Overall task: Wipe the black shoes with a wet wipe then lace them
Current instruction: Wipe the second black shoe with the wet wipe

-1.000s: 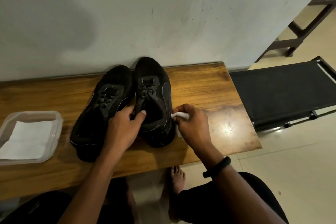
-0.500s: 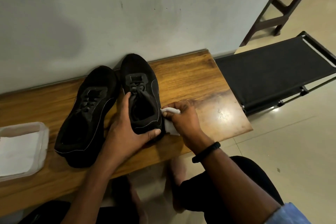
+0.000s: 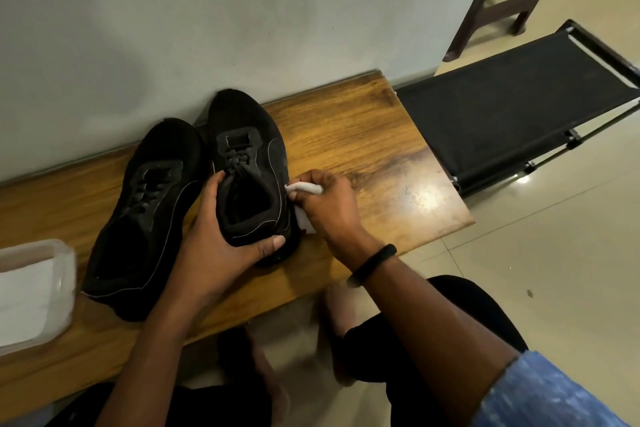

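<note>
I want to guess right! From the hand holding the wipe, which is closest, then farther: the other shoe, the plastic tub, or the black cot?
From the right hand:
1. Left shoe, just past the held one.
2. Black cot, off to the right.
3. Plastic tub, far left edge.

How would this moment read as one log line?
stage: wiping | left hand: steadies right shoe | right hand: wet wipe on shoe side | lacing: pending

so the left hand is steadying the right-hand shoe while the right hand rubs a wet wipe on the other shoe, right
Not quite. In the head view the right hand presses the wet wipe against the outer side of the same shoe that the left hand steadies. The other shoe lies untouched beside it.
</note>
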